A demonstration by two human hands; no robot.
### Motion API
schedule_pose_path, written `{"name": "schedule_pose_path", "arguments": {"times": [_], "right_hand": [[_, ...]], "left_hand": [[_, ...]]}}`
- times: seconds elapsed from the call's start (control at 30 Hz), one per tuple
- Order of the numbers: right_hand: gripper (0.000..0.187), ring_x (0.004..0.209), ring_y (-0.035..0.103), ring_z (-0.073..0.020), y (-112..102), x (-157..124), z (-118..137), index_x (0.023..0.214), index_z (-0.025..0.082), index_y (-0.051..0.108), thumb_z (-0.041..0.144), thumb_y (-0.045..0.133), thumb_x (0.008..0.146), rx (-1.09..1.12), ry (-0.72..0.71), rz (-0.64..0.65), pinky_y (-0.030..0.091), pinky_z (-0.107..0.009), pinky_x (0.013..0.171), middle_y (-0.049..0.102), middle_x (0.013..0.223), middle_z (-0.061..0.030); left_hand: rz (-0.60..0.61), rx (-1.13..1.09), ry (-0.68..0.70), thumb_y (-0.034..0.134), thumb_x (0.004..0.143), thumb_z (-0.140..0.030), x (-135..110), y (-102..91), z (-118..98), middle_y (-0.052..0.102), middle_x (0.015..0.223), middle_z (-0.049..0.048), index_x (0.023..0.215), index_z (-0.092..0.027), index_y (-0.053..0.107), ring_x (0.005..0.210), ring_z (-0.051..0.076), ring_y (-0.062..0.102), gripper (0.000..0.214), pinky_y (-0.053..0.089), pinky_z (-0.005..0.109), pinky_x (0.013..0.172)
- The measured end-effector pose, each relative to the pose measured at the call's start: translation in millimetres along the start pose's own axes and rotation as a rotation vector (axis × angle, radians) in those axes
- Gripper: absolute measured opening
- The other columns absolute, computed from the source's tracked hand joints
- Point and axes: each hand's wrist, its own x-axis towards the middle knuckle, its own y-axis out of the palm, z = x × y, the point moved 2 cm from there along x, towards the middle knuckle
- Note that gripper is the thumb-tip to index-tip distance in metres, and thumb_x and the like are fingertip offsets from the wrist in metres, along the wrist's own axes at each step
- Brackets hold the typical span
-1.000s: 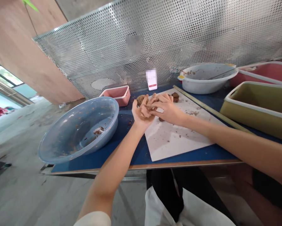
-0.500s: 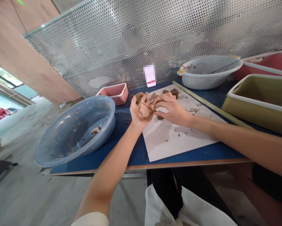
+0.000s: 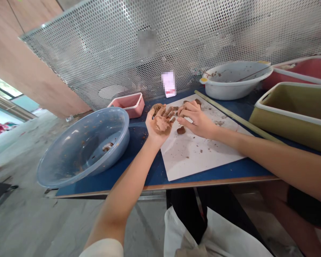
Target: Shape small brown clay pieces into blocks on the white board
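My left hand (image 3: pixel 160 123) is palm up with its fingers spread; wet brown clay smears the palm and fingers, and nothing rests in it. Just to its right, my right hand (image 3: pixel 194 118) hovers palm down over the white board (image 3: pixel 200 159), fingers bent and apart, with no object visible in them. A small clay lump (image 3: pixel 181 130) lies on the board below the right fingertips. More clay pieces (image 3: pixel 197 102) are partly hidden behind that hand. Behind my left fingers is a rough brown clump (image 3: pixel 157 107), mostly covered.
A translucent blue basin (image 3: pixel 82 150) stands left, near a small pink bin (image 3: pixel 135 109). On the right are a white basin (image 3: pixel 230 91), a long stick (image 3: pixel 235 119) and an olive bin (image 3: pixel 291 121). A phone (image 3: pixel 169 85) leans on the perforated metal screen (image 3: pixel 101 53) behind.
My hands have drawn apart slightly; the right fingers have left the left palm's edge. The left fingers have spread more, and the clay lump on the board shows more fully.
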Motion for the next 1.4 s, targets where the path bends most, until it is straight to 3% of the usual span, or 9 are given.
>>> {"name": "schedule_pose_path", "arguments": {"times": [0.13,0.23,0.4,0.67,0.97,1.23,1.4], "right_hand": [[0.026,0.119,0.058,-0.0339,-2,2,-4,0.096,0.027,0.072,0.050,0.070,0.107,0.001,0.023,0.009,0.044,-0.061,0.114,0.069,0.120,-0.0107],[0.021,0.120,0.059,-0.0343,-1,2,-7,0.103,0.028,0.076,0.049,0.074,0.105,-0.014,0.024,-0.004,0.046,-0.061,0.115,0.069,0.121,-0.0113],[0.016,0.121,0.059,-0.0338,-1,1,-9,0.108,0.030,0.082,0.043,0.073,0.107,-0.011,0.014,-0.015,0.047,-0.061,0.116,0.069,0.121,-0.0109],[0.026,0.119,0.062,-0.0318,-2,2,-6,0.107,0.029,0.082,0.041,0.061,0.114,0.013,-0.031,0.021,0.043,-0.060,0.115,0.072,0.121,-0.0108],[0.050,0.112,0.056,-0.0319,-2,-3,2,0.075,0.022,0.068,0.043,0.050,0.117,-0.098,-0.012,0.051,0.040,-0.055,0.099,0.070,0.111,-0.0105],[0.022,0.122,0.055,-0.0347,5,-2,-8,0.109,0.029,0.079,0.047,0.068,0.109,-0.107,0.059,0.044,0.040,-0.057,0.107,0.069,0.128,-0.0114],[0.041,0.120,0.055,-0.0334,4,-3,-5,0.088,0.026,0.077,0.043,0.052,0.116,-0.080,0.050,0.055,0.037,-0.057,0.106,0.070,0.123,-0.0103]], "left_hand": [[0.001,-0.019,0.034,0.052,0.107,-0.050,2,-1.6,0,0.083,0.114,0.0124,0.107,-0.021,0.075,0.126,0.031,0.078,0.037,0.063,0.043,0.106],[-0.020,-0.010,0.018,0.048,0.108,-0.050,2,-1.0,0,0.083,0.114,0.0131,0.108,-0.020,0.076,0.123,0.031,0.079,0.041,0.064,0.043,0.103],[-0.014,-0.019,0.014,0.049,0.108,-0.050,0,0.0,1,0.083,0.111,0.0127,0.107,-0.020,0.076,0.113,0.029,0.081,0.040,0.065,0.041,0.098],[0.000,-0.018,0.028,0.052,0.106,-0.047,3,-4.2,2,0.083,0.105,0.0121,0.106,-0.020,0.076,0.100,0.026,0.080,0.037,0.065,0.040,0.094],[-0.025,-0.055,0.000,0.051,0.105,-0.044,-1,0.0,2,0.082,0.099,0.0111,0.113,-0.019,0.078,0.087,0.023,0.077,0.037,0.062,0.035,0.082],[-0.033,-0.125,-0.025,0.052,0.104,-0.041,-5,6.3,1,0.081,0.091,0.0091,0.101,-0.019,0.075,0.079,0.020,0.074,0.031,0.060,0.032,0.074],[-0.027,-0.095,-0.029,0.053,0.104,-0.042,-4,2.2,1,0.081,0.097,0.0094,0.102,-0.020,0.075,0.084,0.020,0.075,0.031,0.061,0.033,0.081]]}}
